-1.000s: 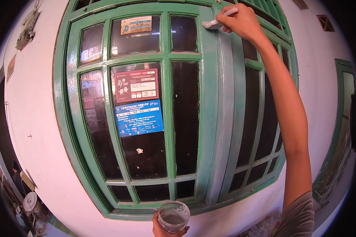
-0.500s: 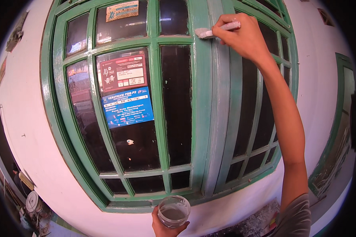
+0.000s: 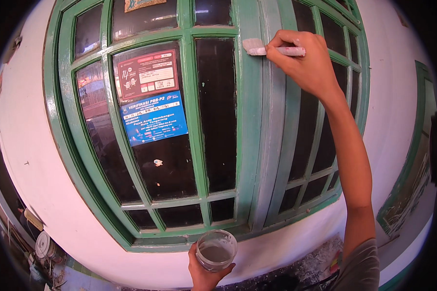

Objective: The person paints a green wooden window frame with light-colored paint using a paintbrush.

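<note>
My right hand [image 3: 301,60], raised at the upper right, is closed round the handle of a paintbrush [image 3: 255,47]. The brush's pale, paint-coated bristles point left and meet the wide upright of the green window frame [image 3: 250,97]. Low in the middle, my left hand [image 3: 206,274] grips a clear round jar [image 3: 216,250] with grey paint inside, held below the sill. Greyish-blue paint covers parts of the central post [image 3: 272,126], while the bars at left are a brighter green.
A red sticker [image 3: 148,75] and a blue sticker [image 3: 154,119] are on the left panes. White wall [image 3: 29,160] surrounds the window. A bucket [image 3: 44,245] and clutter stand at the lower left. Another green frame [image 3: 408,160] is at the far right.
The brush has moved down a little along the upright, and its bristles now fan out more. The whole window sits slightly higher in view. My left hand still has the jar.
</note>
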`<state>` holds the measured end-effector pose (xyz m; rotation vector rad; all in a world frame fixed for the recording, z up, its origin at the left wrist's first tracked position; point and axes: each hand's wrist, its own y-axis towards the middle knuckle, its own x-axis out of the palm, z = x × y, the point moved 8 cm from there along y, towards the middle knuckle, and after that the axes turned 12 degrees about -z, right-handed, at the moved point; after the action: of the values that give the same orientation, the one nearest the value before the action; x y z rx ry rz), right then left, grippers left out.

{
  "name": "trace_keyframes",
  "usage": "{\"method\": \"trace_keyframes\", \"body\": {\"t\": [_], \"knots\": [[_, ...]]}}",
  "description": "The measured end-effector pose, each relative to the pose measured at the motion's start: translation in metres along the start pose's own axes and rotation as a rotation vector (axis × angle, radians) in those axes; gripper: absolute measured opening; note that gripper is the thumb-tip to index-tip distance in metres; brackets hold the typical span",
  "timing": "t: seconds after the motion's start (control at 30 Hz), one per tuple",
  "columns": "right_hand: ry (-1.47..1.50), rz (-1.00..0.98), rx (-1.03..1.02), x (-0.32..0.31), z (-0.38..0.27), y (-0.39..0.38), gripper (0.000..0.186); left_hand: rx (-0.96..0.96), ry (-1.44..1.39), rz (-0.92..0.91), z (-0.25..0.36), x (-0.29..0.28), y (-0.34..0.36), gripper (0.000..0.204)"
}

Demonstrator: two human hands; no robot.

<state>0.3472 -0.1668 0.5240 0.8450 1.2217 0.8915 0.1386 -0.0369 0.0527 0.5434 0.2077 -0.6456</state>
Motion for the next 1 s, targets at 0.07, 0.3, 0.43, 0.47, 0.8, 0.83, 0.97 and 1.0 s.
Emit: {"method": "trace_keyframes", "body": {"t": [0.07,0.3,0.43,0.47,0.8,0.83,0.97,1.0], "knots": [[-0.001,0.003,-0.024,0.004,-0.008,-0.005,0.022,0.005,-0.010,-0.003,-0.001,-0.003,0.000,0.120],[0.020,0.027,-0.030,0.014,-0.017,-0.051,0.015,-0.024,-0.046,-0.070,-0.003,-0.004,0.000,0.122],[0.052,0.030,-0.031,0.027,-0.023,-0.075,0.010,0.009,-0.020,-0.053,0.000,-0.010,0.000,0.119],[0.058,0.028,-0.025,0.031,-0.024,-0.081,0.010,0.015,-0.018,-0.054,-0.002,-0.011,0.000,0.119],[0.041,-0.008,0.074,0.067,-0.035,-0.152,0.011,0.018,-0.040,-0.097,-0.007,-0.018,0.005,0.118],[0.040,-0.014,0.098,0.073,-0.036,-0.158,0.012,0.004,-0.038,-0.098,-0.008,-0.019,0.005,0.118],[0.039,-0.021,0.114,0.084,-0.041,-0.177,0.012,-0.006,-0.049,-0.138,-0.009,-0.017,0.008,0.121],[0.028,-0.035,0.126,0.085,-0.043,-0.182,0.012,-0.017,-0.061,-0.166,-0.008,-0.014,0.009,0.124]]}}
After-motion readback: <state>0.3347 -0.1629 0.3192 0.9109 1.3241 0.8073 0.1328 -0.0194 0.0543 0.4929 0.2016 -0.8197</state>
